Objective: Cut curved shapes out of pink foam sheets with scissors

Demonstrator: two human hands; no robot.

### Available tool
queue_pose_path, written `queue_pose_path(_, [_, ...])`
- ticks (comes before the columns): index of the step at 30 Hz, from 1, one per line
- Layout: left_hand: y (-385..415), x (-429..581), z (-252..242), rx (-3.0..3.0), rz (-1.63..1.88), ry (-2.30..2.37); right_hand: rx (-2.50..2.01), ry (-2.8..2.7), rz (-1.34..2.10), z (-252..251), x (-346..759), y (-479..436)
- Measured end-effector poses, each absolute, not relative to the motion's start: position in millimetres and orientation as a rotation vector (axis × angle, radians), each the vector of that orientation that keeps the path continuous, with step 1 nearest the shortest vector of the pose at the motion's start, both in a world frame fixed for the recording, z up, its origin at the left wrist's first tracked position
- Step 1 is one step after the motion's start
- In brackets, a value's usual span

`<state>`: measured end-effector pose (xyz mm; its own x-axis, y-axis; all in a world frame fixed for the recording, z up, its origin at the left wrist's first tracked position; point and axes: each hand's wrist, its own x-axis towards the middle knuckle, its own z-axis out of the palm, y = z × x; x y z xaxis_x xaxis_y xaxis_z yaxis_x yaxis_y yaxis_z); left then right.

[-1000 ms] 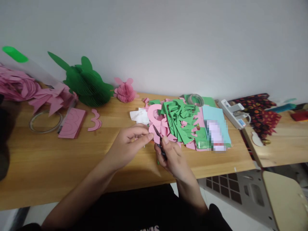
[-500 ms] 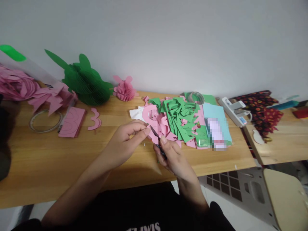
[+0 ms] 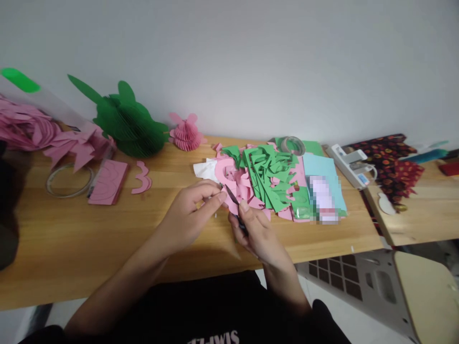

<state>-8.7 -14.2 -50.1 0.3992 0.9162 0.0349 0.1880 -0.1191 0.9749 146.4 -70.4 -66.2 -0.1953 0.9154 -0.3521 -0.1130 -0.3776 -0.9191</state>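
Between thumb and fingers, my left hand [image 3: 191,210] pinches a piece of pink paper [image 3: 231,204]. My right hand [image 3: 255,229] is closed round a pair of dark scissors [image 3: 233,195], whose blades lie at the pink paper close to my left fingertips. Much of the scissors' handle is hidden by my right fingers. Just beyond my hands lies a heap of green paper scraps [image 3: 270,174] mixed with pink scraps [image 3: 244,186]. To the left on the table are a pink cut-out with a scalloped edge [image 3: 142,179] and a stack of pink paper with drawn curves [image 3: 107,181].
A green honeycomb paper figure [image 3: 131,124] and a smaller pink one [image 3: 186,134] stand by the wall. A tape roll [image 3: 70,180] lies at the left, another tape roll [image 3: 293,145] behind the scraps. Light-blue paper [image 3: 321,167] and a white power strip [image 3: 347,165] lie to the right.
The pink paper piece has shifted slightly at the scissors, its curved strip now a little farther right. Both hands keep nearly the same place and grip.
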Motion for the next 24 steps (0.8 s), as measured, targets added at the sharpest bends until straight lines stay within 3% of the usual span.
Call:
queue_pose_path(15, [-10,-18,-51,1.51,0.845,1.061,-1.241,-1.004,1.775,-73,159,-73])
queue_pose_path(24, [5,-23,-39,1.566,0.577,0.702,-1.234,-0.959,1.438,-51,158,-57])
